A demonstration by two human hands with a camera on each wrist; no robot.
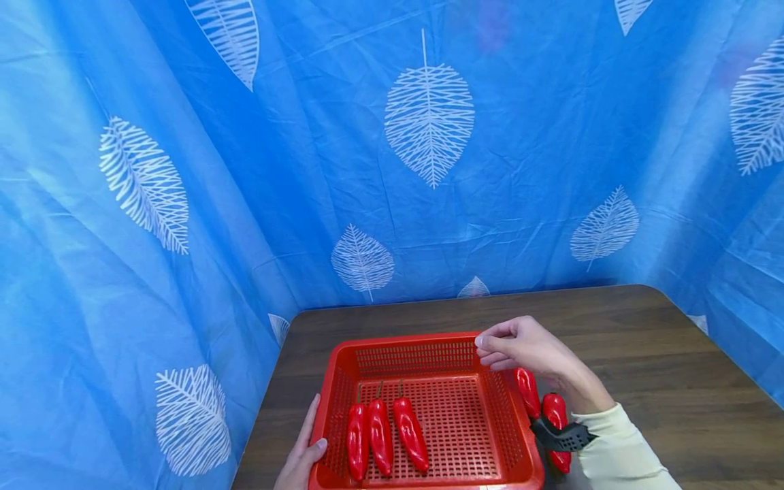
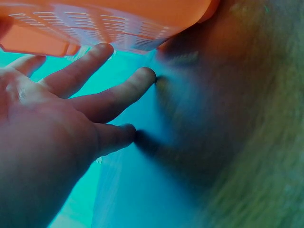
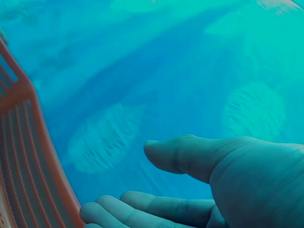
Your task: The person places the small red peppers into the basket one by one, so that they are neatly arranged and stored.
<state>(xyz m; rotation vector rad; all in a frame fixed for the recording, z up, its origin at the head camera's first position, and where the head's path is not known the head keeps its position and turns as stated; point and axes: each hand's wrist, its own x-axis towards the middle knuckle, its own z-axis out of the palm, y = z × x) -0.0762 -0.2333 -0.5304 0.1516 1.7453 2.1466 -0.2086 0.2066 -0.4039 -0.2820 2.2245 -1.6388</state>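
Observation:
A red plastic basket (image 1: 422, 338) with slotted walls stands on the table. Inside it, toward the left, lie three red chili peppers (image 1: 380, 435) side by side, stems pointing away from me. My left hand (image 1: 300, 452) rests against the basket's left side, thumb at the rim; in the left wrist view its straight fingers (image 2: 114, 99) spread beside and below the basket wall. Above the far right corner hovers my right hand (image 1: 520, 347), nothing in it, thumb apart from the fingers in the right wrist view. More red peppers (image 1: 556, 412) lie right of the basket, partly hidden by the right wrist.
The dark wooden table (image 1: 649, 340) extends right of and behind the basket. Blue cloth (image 1: 520, 170) with white leaf prints hangs along the back and both sides. A black strap (image 1: 563, 435) circles the right wrist.

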